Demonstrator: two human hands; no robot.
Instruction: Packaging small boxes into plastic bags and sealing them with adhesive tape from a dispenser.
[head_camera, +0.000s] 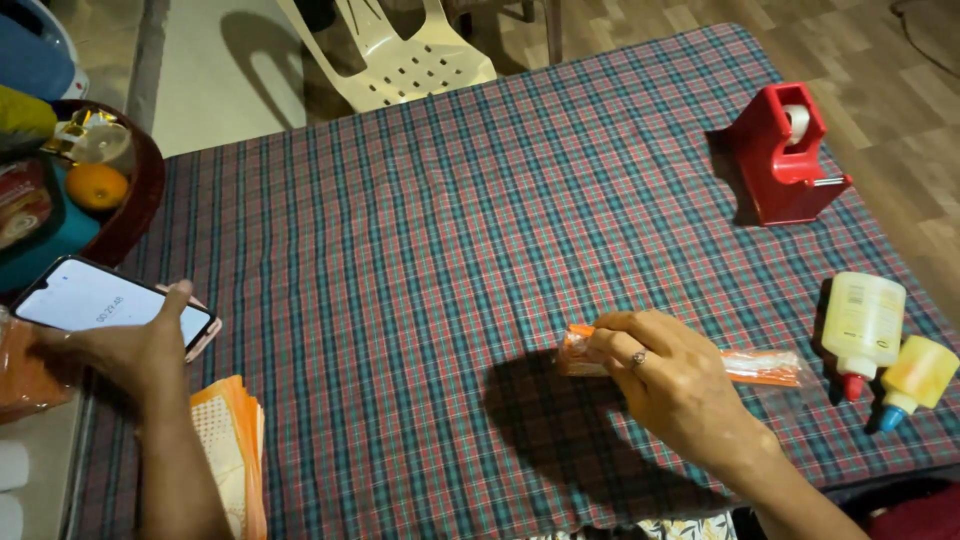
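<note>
Nearest, a stack of orange papers (232, 455) lies at the table edge by the left hand (135, 350), which clasps a phone (100, 300). The right hand (675, 380) pinches an orange packet (690, 362) on the plaid cloth (420, 230); handling seems just begun, and next needs both hands. Tape dispenser (785, 155), two glue bottles (885, 350), a white chair (400, 50), wood floor

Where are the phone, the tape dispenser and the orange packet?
phone (95, 297), head view, middle of its lit screen
tape dispenser (780, 165), head view, red body
orange packet (765, 366), head view, end clear of the right hand
</note>
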